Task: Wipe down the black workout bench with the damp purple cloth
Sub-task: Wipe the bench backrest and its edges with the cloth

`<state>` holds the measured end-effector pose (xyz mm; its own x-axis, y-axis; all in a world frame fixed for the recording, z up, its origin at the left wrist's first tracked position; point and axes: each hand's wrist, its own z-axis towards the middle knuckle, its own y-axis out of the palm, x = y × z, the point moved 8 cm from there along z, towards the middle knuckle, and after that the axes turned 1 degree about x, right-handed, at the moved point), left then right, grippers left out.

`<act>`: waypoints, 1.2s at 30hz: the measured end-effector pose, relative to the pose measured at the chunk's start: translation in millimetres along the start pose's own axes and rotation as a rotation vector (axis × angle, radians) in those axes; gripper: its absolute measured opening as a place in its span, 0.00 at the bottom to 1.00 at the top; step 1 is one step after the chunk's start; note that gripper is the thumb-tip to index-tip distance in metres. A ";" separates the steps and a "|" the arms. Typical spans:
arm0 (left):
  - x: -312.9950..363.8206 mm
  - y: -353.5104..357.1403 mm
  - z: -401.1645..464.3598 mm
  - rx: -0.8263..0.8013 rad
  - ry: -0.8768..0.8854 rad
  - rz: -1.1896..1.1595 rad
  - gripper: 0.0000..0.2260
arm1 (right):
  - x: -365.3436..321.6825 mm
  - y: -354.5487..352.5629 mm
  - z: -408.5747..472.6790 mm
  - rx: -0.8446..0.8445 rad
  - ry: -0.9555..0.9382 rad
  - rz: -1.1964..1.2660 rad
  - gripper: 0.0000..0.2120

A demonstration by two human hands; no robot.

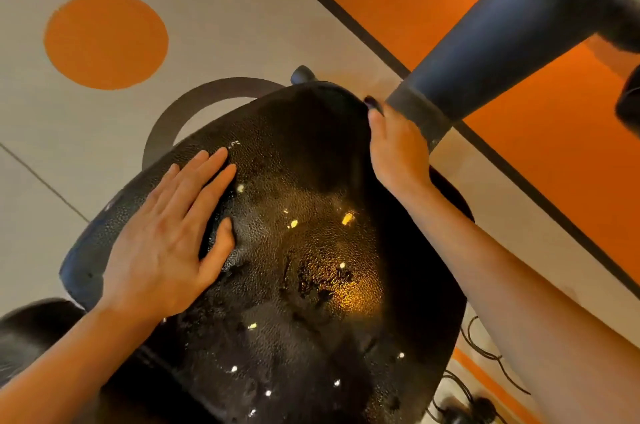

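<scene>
The black workout bench pad [304, 250] fills the middle of the view; its textured cover is worn, with small pale and yellow spots. My left hand [166, 236] lies flat on the pad's left side, fingers spread, holding nothing. My right hand [394, 150] sits on the pad's far right edge with its fingers curled over the side and out of sight. A small dark purple bit [374, 104] shows at its fingertips; I cannot tell whether that is the cloth. No purple cloth is clearly visible.
A thick dark padded bar [502, 42] slants down from the upper right to my right wrist. A curved black frame piece [194, 105] lies behind the pad. Another black pad [31, 330] sits lower left. Black cables [485, 354] trail on the grey and orange floor.
</scene>
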<state>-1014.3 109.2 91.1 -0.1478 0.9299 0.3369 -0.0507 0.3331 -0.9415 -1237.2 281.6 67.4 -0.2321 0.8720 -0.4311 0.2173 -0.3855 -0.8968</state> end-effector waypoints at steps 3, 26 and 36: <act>-1.2 0.1 0.2 0.009 -0.007 0.003 0.26 | -81.4 33.5 26.7 0.004 -0.209 0.002 0.19; -3.0 -0.2 -3.7 0.067 0.010 -0.010 0.26 | -118.9 51.2 -16.3 -0.060 -0.296 -0.259 0.25; -2.5 -1.0 -4.0 0.073 0.012 -0.034 0.25 | -120.9 53.4 -34.3 -0.087 -0.421 -0.220 0.26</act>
<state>-1010.0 107.1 91.2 -0.1331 0.9200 0.3685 -0.1274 0.3529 -0.9270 -1165.0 166.0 75.1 -0.6414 0.7248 -0.2514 0.1947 -0.1632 -0.9672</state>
